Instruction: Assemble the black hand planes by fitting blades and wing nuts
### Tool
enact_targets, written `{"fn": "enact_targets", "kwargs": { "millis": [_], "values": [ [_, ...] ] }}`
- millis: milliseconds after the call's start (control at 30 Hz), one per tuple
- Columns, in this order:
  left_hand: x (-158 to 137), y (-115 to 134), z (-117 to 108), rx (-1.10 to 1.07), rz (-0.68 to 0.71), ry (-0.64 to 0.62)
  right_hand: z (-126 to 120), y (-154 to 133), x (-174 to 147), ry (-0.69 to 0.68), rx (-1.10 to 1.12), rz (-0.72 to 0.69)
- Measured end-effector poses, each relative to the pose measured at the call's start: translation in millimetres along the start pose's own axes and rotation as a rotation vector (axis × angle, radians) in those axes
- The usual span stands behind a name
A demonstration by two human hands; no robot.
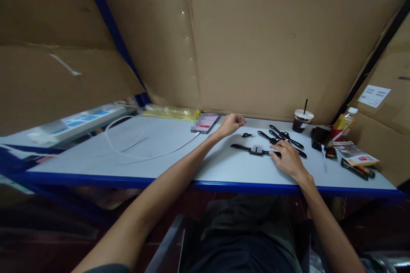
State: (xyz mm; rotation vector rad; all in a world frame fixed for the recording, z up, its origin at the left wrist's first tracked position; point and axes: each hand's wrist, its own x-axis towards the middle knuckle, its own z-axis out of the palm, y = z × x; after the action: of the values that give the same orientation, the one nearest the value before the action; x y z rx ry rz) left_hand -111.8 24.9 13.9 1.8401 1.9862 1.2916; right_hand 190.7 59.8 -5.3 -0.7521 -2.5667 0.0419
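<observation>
A black spokeshave (256, 149) with a pale metal blade lies on the table, its two handles pointing left and right. My right hand (287, 158) grips the end of its right handle between thumb and fingers. Beyond that hand are several more black spokeshaves (285, 135), crossed over one another and partly covered by my fingers. My left hand (232, 124) hovers near the back of the table with its fingers curled together; what they hold, if anything, is too small to make out. Just right of it rest small black parts (246, 135).
Left of my left hand, a phone (206, 123) is plugged into a white cable (166, 152). An iced drink cup (301, 120), a bottle (344, 123), a black container (320, 137) and a packet (357, 153) stand or lie at right. Cardboard (250, 42) walls the back.
</observation>
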Motion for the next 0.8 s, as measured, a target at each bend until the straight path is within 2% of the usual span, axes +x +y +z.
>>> {"fn": "enact_targets", "kwargs": {
  "millis": [167, 300, 433, 567, 700, 800],
  "values": [
    [-2, -19, 6, 0.279, -0.063, -0.088, 3, 1, 0, 0.033, 0.011, 0.022],
    [-4, -23, 20, 0.335, -0.047, -0.167, 2, 0, 0, 0.028, 0.016, 0.028],
    [2, -26, 24, 0.241, -0.059, -0.237, -1, -3, 0, -0.025, 0.0, 0.013],
    [6, -23, 19, 0.01, -0.111, -0.231, 0, -4, 0, -0.06, -0.028, -0.008],
    [-2, -4, 15, -0.203, -0.039, -0.256, 2, -3, 0, -0.081, -0.033, -0.005],
    [-12, 18, 19, -0.238, 0.053, -0.37, 3, -3, 0, -0.097, -0.028, 0.007]
  ]
}}
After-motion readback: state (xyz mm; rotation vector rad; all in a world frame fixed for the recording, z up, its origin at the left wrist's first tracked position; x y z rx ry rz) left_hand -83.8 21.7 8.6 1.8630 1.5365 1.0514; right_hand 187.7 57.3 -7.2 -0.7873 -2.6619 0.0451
